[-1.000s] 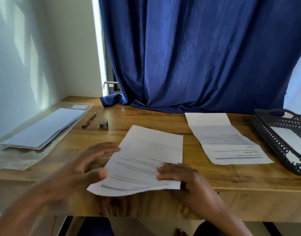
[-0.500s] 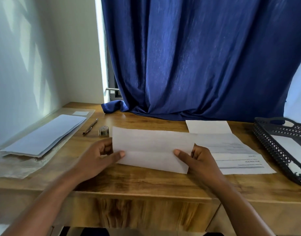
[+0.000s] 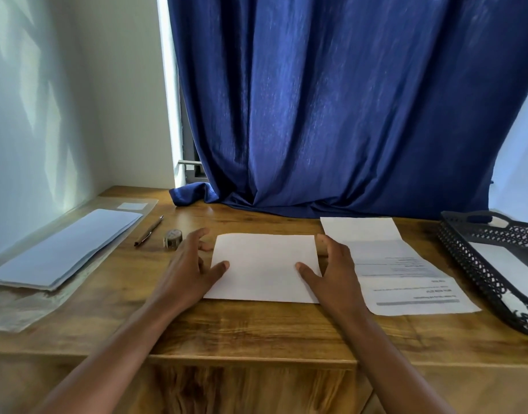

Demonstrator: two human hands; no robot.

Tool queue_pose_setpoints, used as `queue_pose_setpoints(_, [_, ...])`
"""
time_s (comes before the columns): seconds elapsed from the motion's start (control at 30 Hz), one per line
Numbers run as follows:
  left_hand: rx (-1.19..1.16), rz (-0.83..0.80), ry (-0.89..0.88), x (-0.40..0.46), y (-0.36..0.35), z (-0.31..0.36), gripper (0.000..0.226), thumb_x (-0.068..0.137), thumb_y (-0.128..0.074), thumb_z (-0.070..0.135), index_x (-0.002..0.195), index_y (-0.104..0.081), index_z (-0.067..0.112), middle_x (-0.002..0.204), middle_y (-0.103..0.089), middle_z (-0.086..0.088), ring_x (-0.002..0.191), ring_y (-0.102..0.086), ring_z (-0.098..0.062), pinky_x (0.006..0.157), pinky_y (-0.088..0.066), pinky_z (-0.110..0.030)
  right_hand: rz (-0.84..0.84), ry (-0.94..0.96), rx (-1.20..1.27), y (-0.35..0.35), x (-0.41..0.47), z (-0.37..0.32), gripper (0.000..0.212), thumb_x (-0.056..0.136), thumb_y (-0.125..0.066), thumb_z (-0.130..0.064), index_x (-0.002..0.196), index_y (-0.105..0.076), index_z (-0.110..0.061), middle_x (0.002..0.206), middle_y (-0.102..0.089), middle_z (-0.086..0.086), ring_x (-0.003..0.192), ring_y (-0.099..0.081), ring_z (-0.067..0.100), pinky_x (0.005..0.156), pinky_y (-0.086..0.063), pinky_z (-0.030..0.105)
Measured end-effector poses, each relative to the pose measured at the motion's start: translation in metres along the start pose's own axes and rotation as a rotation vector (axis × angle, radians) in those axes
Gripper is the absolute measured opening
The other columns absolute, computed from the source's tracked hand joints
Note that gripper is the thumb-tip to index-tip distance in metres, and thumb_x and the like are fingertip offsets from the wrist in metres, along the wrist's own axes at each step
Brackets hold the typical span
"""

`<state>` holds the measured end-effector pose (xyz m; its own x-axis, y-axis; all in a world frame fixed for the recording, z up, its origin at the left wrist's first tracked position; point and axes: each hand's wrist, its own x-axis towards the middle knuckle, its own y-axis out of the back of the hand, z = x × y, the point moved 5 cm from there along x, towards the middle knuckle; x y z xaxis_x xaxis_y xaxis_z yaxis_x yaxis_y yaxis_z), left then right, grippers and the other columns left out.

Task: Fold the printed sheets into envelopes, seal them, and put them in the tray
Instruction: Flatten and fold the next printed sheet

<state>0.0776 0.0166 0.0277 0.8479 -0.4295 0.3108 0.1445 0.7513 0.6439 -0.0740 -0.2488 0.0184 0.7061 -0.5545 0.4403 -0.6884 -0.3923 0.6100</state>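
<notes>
Folded sheet (image 3: 264, 267) lies flat mid-tabletop (image 3: 256, 330). Your left hand (image 3: 186, 271) and right hand (image 3: 334, 274) bracket its side edges, fingers spread, thumbs pressing it down, likely squaring the fold. Tray (image 3: 462, 252) waits far right.

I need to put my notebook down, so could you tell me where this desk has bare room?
Bare wood runs along the front edge of the desk, below the folded sheet and both hands. A smaller patch lies between the tape roll and the curtain hem. The left is crowded by the paper stack, the right by the printed sheet and tray.
</notes>
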Motion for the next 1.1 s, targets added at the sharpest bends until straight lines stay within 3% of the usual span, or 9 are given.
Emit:
queue_pose_setpoints(0.1, [0.044,-0.029,-0.061,-0.005,-0.003,0.005,0.082,0.089,-0.074,0.049,0.155,-0.029,0.033,0.152,-0.043,-0.003,0.134,-0.049,-0.023,0.109,-0.049,-0.048,-0.021,0.084,-0.129,-0.003,-0.003,-0.006,0.062,0.093,-0.062,-0.058,0.143,-0.032,-0.039,0.148,-0.04,-0.008,0.131,-0.045,0.014,0.105,-0.045,0.036])
queue_pose_setpoints(0.2, [0.16,-0.087,-0.198,-0.011,-0.005,0.016,0.079,0.095,-0.062,0.057,0.16,-0.023,0.034,0.166,-0.025,0.005,0.151,-0.028,-0.017,0.121,-0.033,-0.044,-0.054,0.165,-0.247,-0.006,-0.008,-0.018,0.057,0.098,-0.048,-0.063,0.147,-0.036,-0.036,0.156,-0.038,-0.01,0.141,-0.039,0.013,0.112,-0.032,0.029])
queue_pose_setpoints(0.33, [0.418,-0.309,-0.374,-0.019,-0.024,0.022,0.069,0.103,-0.032,0.064,0.163,-0.006,0.043,0.171,0.008,0.018,0.155,0.015,0.0,0.128,0.004,-0.035,-0.315,0.309,-0.373,-0.023,-0.02,-0.03,0.065,0.101,-0.018,-0.068,0.158,-0.026,-0.039,0.169,-0.014,-0.014,0.156,-0.003,0.008,0.121,0.001,0.03])
queue_pose_setpoints(0.4, [0.477,-0.391,-0.345,-0.019,-0.028,0.021,0.063,0.105,-0.029,0.061,0.162,-0.01,0.044,0.17,0.003,0.02,0.154,0.015,0.001,0.128,0.008,-0.035,-0.48,0.333,-0.418,-0.031,-0.025,-0.032,0.064,0.102,-0.015,-0.067,0.16,-0.019,-0.04,0.17,-0.01,-0.015,0.155,0.005,0.003,0.124,0.006,0.035])
queue_pose_setpoints(0.47, [0.511,-0.434,-0.309,-0.022,-0.028,0.021,0.061,0.106,-0.029,0.06,0.162,-0.014,0.044,0.17,-0.002,0.02,0.154,0.011,0.002,0.128,0.007,-0.036,-0.564,0.293,-0.434,-0.031,-0.027,-0.033,0.06,0.104,-0.02,-0.064,0.16,-0.021,-0.041,0.17,-0.011,-0.016,0.155,0.001,0.002,0.126,0.002,0.037])
queue_pose_setpoints(0.8, [0.398,-0.459,-0.292,-0.076,-0.021,0.027,0.062,0.102,-0.03,0.067,0.16,-0.014,0.051,0.166,0.001,0.033,0.149,0.014,0.013,0.122,0.015,-0.027,-0.698,0.256,-0.441,0.007,-0.079,-0.038,0.065,0.098,-0.024,-0.073,0.158,-0.017,-0.049,0.168,-0.005,-0.025,0.153,0.006,-0.003,0.124,0.005,0.033])
queue_pose_setpoints(1.0, [0.47,-0.308,-0.325,-0.069,-0.034,0.067,0.061,0.108,-0.024,0.054,0.164,-0.008,0.036,0.171,0.001,0.016,0.155,0.014,-0.003,0.127,0.013,-0.041,-0.4,0.305,-0.476,0.006,-0.062,-0.077,0.054,0.107,-0.024,-0.05,0.159,-0.023,-0.034,0.169,-0.019,-0.01,0.156,-0.007,0.009,0.124,-0.004,0.039])
queue_pose_setpoints(1.1, [0.572,-0.384,-0.331,-0.069,-0.053,0.07,0.067,0.107,-0.026,0.049,0.165,0.002,0.032,0.173,0.004,0.008,0.156,0.015,-0.011,0.127,0.01,-0.048,-0.427,0.321,-0.478,-0.022,-0.065,-0.086,0.056,0.107,-0.021,-0.045,0.16,-0.02,-0.027,0.17,-0.019,-0.003,0.157,-0.008,0.013,0.126,-0.006,0.044])
